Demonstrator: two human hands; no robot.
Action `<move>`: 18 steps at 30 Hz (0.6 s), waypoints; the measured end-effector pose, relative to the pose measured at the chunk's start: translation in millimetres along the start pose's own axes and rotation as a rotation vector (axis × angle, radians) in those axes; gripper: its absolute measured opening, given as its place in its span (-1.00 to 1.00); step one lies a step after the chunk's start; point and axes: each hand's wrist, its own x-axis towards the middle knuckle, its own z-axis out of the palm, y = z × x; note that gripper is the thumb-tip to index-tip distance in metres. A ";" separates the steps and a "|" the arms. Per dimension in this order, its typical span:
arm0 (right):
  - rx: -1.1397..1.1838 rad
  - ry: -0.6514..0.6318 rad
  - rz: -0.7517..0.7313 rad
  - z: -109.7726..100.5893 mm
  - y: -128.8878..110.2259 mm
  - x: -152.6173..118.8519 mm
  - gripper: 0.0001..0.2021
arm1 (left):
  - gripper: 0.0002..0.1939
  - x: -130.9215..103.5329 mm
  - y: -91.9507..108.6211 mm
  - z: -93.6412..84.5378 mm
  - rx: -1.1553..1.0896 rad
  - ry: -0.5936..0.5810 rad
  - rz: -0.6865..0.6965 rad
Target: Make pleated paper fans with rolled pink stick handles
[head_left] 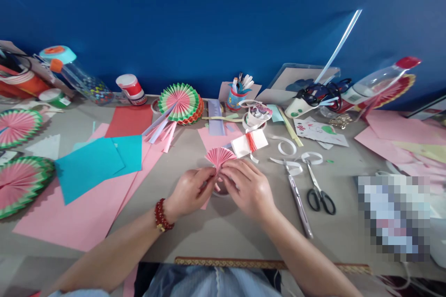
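Between my two hands stands a small pleated fan of pink paper (219, 155), its folds spread at the top and pinched together at the bottom. My left hand (191, 188) grips the fan's narrow base from the left with thumb and fingers. From the right, my right hand (251, 189) pinches the same base. Just beyond the fan lies a white card wound with red thread (250, 143). Under my hands, a round roll of tape is partly hidden. Right of my right hand rest a grey pen-shaped cutter (298, 202) and black-handled scissors (318, 192).
Pink sheets (80, 213) and blue sheets (92, 164) cover the left side. Finished pink-and-green paper rosettes (179, 104) lie at the back and left. A pencil cup (237, 98), a tilted plastic bottle (378, 81) and more pink paper (400, 132) line the back and right.
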 end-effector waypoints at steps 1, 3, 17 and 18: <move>-0.008 0.003 0.002 0.6 -0.4 -0.1 -0.83 | -0.92 -0.2 -0.3 0.2 0.009 0.003 0.005; -0.015 0.013 0.009 2.0 -0.6 -0.6 -0.83 | -0.92 -0.4 -0.6 0.2 0.012 0.005 0.006; -0.055 0.034 -0.001 5.0 -1.8 -1.4 -0.83 | -0.92 0.3 2.6 -0.3 0.043 0.021 -0.001; -0.058 0.038 0.006 5.7 -1.3 -1.9 -0.84 | -0.91 0.4 3.0 -0.3 0.039 0.019 -0.004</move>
